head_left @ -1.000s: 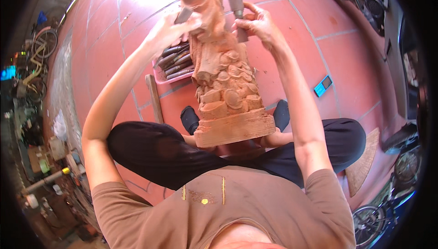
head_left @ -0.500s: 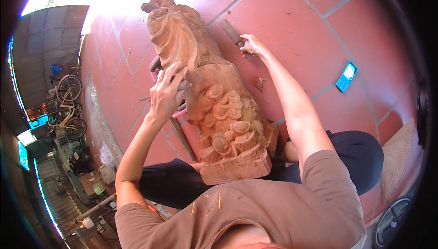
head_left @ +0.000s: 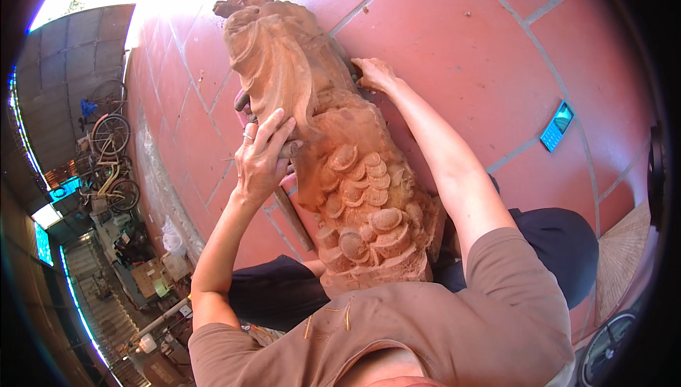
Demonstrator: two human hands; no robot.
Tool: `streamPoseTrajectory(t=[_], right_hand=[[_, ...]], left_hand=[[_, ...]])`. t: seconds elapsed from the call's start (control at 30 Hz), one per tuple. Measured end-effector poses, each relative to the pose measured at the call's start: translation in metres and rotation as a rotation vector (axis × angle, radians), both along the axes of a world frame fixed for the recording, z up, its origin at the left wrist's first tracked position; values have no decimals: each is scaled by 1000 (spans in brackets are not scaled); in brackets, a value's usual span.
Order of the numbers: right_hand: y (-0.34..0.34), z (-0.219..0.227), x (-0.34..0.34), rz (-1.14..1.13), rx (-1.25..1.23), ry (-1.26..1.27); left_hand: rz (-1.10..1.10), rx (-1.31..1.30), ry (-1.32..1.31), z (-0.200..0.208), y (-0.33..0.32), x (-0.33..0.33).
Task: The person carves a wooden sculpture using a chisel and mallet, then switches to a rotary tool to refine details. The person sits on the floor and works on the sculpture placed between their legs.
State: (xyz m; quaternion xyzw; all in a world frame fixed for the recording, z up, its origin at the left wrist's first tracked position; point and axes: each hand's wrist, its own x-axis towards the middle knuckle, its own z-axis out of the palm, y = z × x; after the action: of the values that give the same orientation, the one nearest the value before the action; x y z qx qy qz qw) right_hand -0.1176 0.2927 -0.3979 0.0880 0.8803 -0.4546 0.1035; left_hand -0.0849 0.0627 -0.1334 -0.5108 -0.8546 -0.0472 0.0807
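Nearest: brown short-sleeve shirt [head_left: 425, 330], soft knit, a few pale wood slivers stuck at the chest. Dark trousers [head_left: 560, 245], legs either side of the work.

Wooden carving [head_left: 333, 167]: tall reddish-brown statue, base tucked between the legs, body leaning away across the floor, top end farthest from the camera. Lower section covered in round coin-like discs in relief, rough and matte. Upper section has long smooth draped folds. Top runs into sun glare, detail there unclear.

Left hand [head_left: 261, 156]: fingers spread, palm flat against the carving's left flank at mid height. Ring on one finger. A dark narrow tool shaft shows just under the palm; can't tell if the hand grips it.

Right hand [head_left: 374, 75]: on the carving's far right side, fingers curled against a dark part at the edge. Grip hidden behind the wood, can't tell what it pinches.

Wooden stick [head_left: 292, 217] flat on the floor, just left of the carving base.

Floor [head_left: 454, 25]: large square terracotta tiles, pale grout lines, dry, sunlit at the top.

Small phone [head_left: 556, 126], lit screen, lying on the tiles well right of the carving. Woven straw piece [head_left: 624, 259] at the right rim.

Far left: bicycles [head_left: 110, 160] by a corrugated metal wall [head_left: 71, 75], clutter of boxes below.
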Motion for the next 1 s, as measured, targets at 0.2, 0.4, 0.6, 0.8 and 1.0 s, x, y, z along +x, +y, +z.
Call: streamPoseTrajectory(t=[0.2,0.4,0.6,0.8,1.0], right_hand=[[-8,15,-11,-38,-93,-53],[-5,-12,-36,-54,-71,106],[1,-37,-46,-35,-213,170],[-9,-24,-59,30,-209,16],[7,-31,-58,-66,-275,90]], left_hand=[[-5,-11,2,-1,-2,-2],[-34,-9,6,-2,-4,-6],[-39,9,3,-3,-2,-5],[-14,1,-13,-3,-13,0],[-53,-13,-8,7,0,-3]])
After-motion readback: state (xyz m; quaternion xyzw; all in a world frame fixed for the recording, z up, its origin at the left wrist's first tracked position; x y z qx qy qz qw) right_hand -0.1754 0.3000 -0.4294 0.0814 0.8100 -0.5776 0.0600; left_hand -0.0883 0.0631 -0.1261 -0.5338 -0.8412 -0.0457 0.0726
